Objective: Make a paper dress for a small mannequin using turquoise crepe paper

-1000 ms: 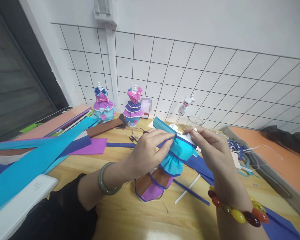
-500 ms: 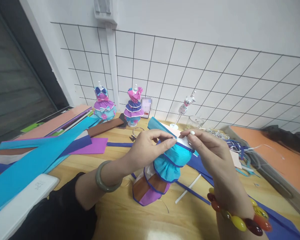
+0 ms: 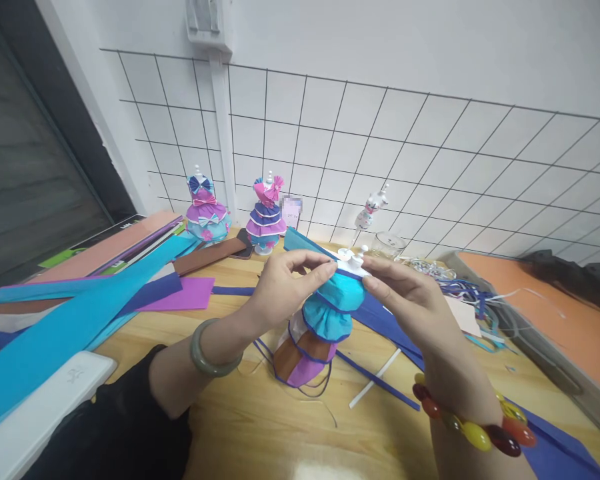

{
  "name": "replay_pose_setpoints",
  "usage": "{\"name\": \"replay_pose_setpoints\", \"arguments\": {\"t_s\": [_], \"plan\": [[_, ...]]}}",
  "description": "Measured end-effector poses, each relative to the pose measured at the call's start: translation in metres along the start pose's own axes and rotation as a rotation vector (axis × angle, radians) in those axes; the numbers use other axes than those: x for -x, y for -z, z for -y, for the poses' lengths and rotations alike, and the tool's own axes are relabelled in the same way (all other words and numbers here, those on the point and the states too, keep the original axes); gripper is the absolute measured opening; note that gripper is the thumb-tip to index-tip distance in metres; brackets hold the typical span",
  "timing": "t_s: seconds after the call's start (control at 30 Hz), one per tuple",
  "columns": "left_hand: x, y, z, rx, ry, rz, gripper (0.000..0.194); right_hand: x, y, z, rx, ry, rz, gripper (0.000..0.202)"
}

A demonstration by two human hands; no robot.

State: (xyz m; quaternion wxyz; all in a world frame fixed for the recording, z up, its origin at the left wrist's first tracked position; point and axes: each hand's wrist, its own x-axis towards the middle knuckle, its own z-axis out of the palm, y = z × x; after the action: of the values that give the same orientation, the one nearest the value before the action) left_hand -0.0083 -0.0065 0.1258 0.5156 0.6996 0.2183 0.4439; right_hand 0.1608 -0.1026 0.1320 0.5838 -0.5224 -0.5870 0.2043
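Turquoise-topped doll dress [image 3: 329, 323] on a white mannequin [image 3: 353, 265], pinched at the neckline by the left hand [image 3: 286, 287], gripped opposite by the right hand [image 3: 416, 300], between both. Best to smooth the blue trim [image 3: 351, 275] evenly.

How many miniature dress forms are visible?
4: bow-trimmed form at back left, striped form beside it, white form farther right, turquoise-topped form between left hand and right hand.

A glossy, light wooden tabletop [image 3: 250, 433] carries a clear round glass [image 3: 387, 245], a thin white strip [image 3: 387, 363] crossing a narrow navy strip [image 3: 401, 397], and a miniature mannequin [image 3: 267, 215] in tiered ruffles.
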Motion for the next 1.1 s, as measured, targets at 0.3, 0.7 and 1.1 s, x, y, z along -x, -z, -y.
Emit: {"name": "replay_pose_setpoints", "arguments": {"t_s": [0.3, 0.7, 1.1], "plan": [[-0.0003, 0.0013, 0.0, -0.049, -0.059, 0.009, 0.02, 0.0034, 0.0017, -0.0057, 0.224, 0.089, -0.08, 0.019], [-0.0002, 0.002, -0.0007, -0.033, -0.055, 0.044, 0.022, 0.0064, 0.0025, -0.0081, 0.145, 0.101, -0.069, 0.034], [-0.0005, 0.0011, 0.0025, -0.021, -0.087, 0.055, 0.021, 0.0064, 0.0012, -0.0041, 0.098, 0.083, -0.058, 0.033]]}}
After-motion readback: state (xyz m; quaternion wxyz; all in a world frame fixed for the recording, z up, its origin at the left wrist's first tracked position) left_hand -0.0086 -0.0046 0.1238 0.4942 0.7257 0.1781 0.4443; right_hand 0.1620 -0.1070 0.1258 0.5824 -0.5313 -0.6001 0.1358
